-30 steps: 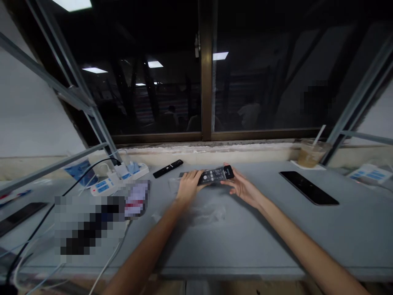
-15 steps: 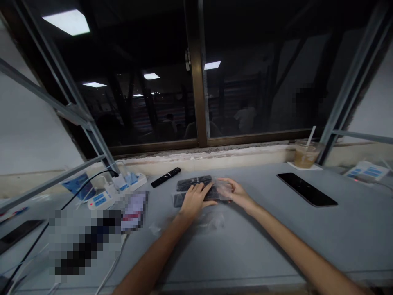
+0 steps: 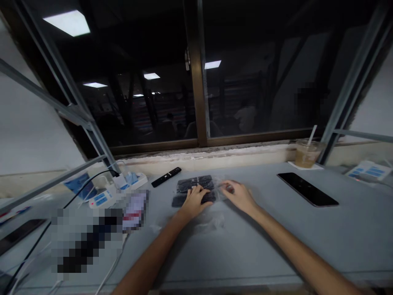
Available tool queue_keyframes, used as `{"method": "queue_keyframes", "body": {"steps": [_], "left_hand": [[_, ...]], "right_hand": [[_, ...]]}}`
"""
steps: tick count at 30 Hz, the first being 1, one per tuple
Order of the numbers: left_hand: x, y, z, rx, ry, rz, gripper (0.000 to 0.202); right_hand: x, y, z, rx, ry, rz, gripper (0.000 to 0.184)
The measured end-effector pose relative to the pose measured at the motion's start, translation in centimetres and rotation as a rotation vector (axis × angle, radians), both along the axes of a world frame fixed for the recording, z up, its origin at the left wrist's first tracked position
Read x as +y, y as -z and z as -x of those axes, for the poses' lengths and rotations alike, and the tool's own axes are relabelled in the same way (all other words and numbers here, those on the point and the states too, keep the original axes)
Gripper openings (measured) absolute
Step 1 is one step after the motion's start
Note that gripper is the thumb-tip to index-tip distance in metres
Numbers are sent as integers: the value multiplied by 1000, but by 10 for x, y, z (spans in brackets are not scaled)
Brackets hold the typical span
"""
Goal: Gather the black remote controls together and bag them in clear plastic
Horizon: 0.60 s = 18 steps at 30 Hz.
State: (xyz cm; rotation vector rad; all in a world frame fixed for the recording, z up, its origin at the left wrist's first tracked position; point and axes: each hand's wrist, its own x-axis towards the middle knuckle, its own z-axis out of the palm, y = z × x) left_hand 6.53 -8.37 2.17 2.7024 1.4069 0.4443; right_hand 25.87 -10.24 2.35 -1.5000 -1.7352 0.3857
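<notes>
At far left, one dark flat rectangular phone [image 3: 21, 234] is lying on the grey table [image 3: 264, 250]; then one white power strip with blue sockets [image 3: 102, 199] and one slim black remote control [image 3: 166, 177] are resting. In the middle, two black oblong bars in clear plastic [image 3: 193, 183] are lying side by side. The left hand [image 3: 193, 202] is covering the nearer bar, thumb and fingertips apart; I cannot tell whether it is clamping. The right hand [image 3: 241, 196] is bringing its fingertips close together at the plastic's right end; whether they are pinching it, I cannot tell. Further right, one black smartphone [image 3: 307, 189] and one clear cup of brown drink [image 3: 308, 155] are standing apart. Compared with one second ago, two bars are showing instead of one keypad face.
</notes>
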Motion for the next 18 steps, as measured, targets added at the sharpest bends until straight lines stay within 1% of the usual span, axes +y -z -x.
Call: {"method": "queue_keyframes", "body": {"steps": [1, 3, 5, 7, 9, 11, 13, 14, 15, 18], "left_hand": [[1, 2, 0, -25, -2, 9, 36], [1, 8, 0, -68, -7, -8, 37], [2, 11, -1, -117, 4, -45, 41], [5, 11, -1, -177, 7, -74, 45], [11, 7, 2, -230, -47, -108, 44], [22, 1, 13, -252, -178, -168, 39], [36, -1, 33, -227, -374, -249, 37], [44, -1, 46, -182, -479, -270, 39], [51, 1, 59, -130, -589, -273, 41], [67, 15, 94, -128, -771, -257, 47]], "right_hand": [[-1, 2, 0, -50, -11, -55, 27], [0, 7, 2, -104, -83, -161, 28], [1, 14, 3, -155, -166, -219, 28], [4, 19, 3, -203, -202, -200, 25], [6, 23, 3, -216, -221, -149, 24], [8, 23, 3, -203, -255, -119, 24], [9, 23, 3, -192, -264, -115, 24], [9, 22, 3, -192, -254, -116, 23], [10, 22, 4, -196, -242, -117, 23], [11, 22, 5, -201, -248, -119, 23]]}}
